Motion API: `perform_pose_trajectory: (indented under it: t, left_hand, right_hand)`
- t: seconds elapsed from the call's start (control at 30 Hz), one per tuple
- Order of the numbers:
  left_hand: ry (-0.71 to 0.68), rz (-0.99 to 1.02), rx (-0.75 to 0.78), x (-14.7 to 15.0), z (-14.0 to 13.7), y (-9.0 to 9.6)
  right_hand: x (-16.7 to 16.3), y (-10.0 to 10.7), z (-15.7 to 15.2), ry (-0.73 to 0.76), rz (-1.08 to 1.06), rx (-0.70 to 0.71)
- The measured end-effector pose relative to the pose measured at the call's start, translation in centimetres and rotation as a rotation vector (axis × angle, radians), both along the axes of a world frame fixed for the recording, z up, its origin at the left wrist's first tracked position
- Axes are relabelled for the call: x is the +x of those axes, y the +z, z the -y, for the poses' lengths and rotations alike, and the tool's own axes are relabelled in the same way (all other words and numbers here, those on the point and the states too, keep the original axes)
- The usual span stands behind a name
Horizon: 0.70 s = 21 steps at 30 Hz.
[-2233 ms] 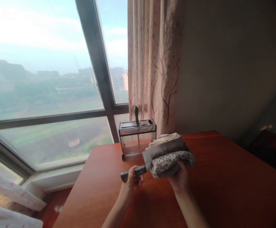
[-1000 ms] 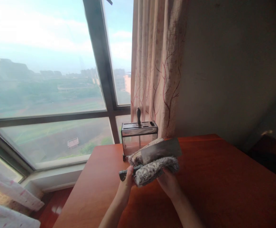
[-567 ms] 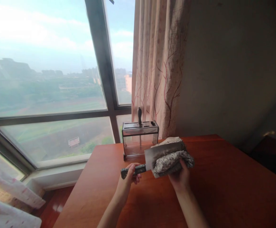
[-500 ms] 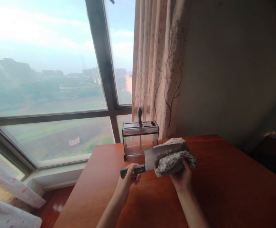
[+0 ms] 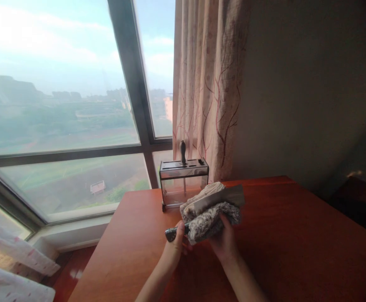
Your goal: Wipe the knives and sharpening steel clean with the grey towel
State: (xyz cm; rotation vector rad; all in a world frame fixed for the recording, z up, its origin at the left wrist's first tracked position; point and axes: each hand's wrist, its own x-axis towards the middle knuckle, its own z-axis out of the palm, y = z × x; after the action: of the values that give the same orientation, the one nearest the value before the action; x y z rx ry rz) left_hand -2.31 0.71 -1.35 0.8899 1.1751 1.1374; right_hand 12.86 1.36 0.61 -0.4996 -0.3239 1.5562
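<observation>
My left hand (image 5: 177,242) is closed around the dark handle of a cleaver (image 5: 230,197). The broad blade lies between folds of a fluffy grey cloth (image 5: 206,222), its far end sticking out at the upper right. My right hand (image 5: 225,241) grips the cloth from below and the right, with the thumb over its near fold. Most of the right fingers are hidden under the cloth. Cloth and cleaver are held above the table. Behind them stands a clear-sided knife block (image 5: 184,184), with one dark-handled tool upright in its top.
A reddish-brown wooden table (image 5: 290,247) spreads beneath my hands. Beyond its far edge hangs a patterned curtain (image 5: 214,92). A large window with a dark frame (image 5: 132,75) rises on the left, and a pale curtain (image 5: 13,277) is at the lower left.
The cloth has slid left along the blade toward the handle, carried by my right hand. The blade's far end now shows beyond the cloth. My left hand has shifted slightly right.
</observation>
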Motion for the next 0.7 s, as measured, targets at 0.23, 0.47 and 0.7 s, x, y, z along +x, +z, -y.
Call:
perform_pose_trajectory:
  t: [0.23,0.47,0.7]
  left_hand:
    - [0.114,0.028,0.023,-0.4,0.0,0.6]
    - [0.047,-0.065,0.138,-1.2,0.2,2.8]
    - [0.043,0.063,0.121,-1.0,0.4,4.5]
  right_hand:
    - [-1.8,0.0,0.7,0.063,0.020,-0.055]
    - [0.3,0.6,-0.4,-0.006,-0.106,-0.100]
    - [4.2,0.9,-1.3,-0.222,-0.106,-0.084]
